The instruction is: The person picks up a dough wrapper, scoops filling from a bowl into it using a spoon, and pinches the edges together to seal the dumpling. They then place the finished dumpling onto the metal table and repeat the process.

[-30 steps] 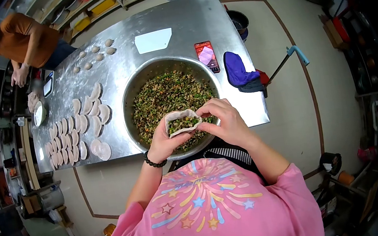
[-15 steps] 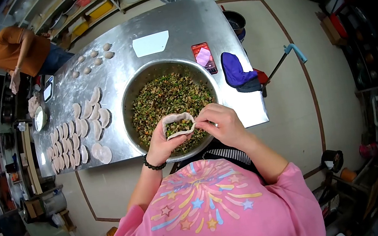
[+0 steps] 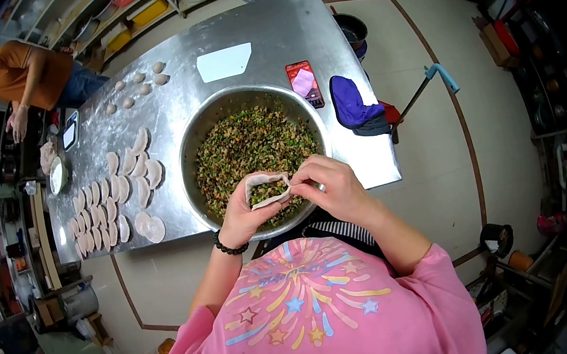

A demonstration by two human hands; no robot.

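My left hand [image 3: 241, 216] cups a round dumpling wrapper [image 3: 266, 178] with chopped filling inside, its edge standing up and its top uncovered. The fingertips of my right hand [image 3: 329, 184] pinch the wrapper's right edge. Both hands are over the near rim of a large steel bowl [image 3: 184, 158], which holds a green and brown minced filling [image 3: 250, 138]. Left of the bowl, several folded dumplings [image 3: 103, 208] lie in rows on the steel table. Two flat dough rounds [image 3: 154, 230] overlap near the table's front edge.
On the metal table [image 3: 278, 31] are several dough balls [image 3: 139, 78], a white scraper [image 3: 225, 63], a phone [image 3: 304, 85], a purple cloth item [image 3: 357, 103], a small scale [image 3: 70, 130] and a white bowl [image 3: 58, 176]. A co-worker [image 3: 33, 74] in orange stands at the far left.
My right fingers have shifted slightly at the wrapper's right edge, and its opening looks a little narrower. The co-worker's hands have moved slightly.
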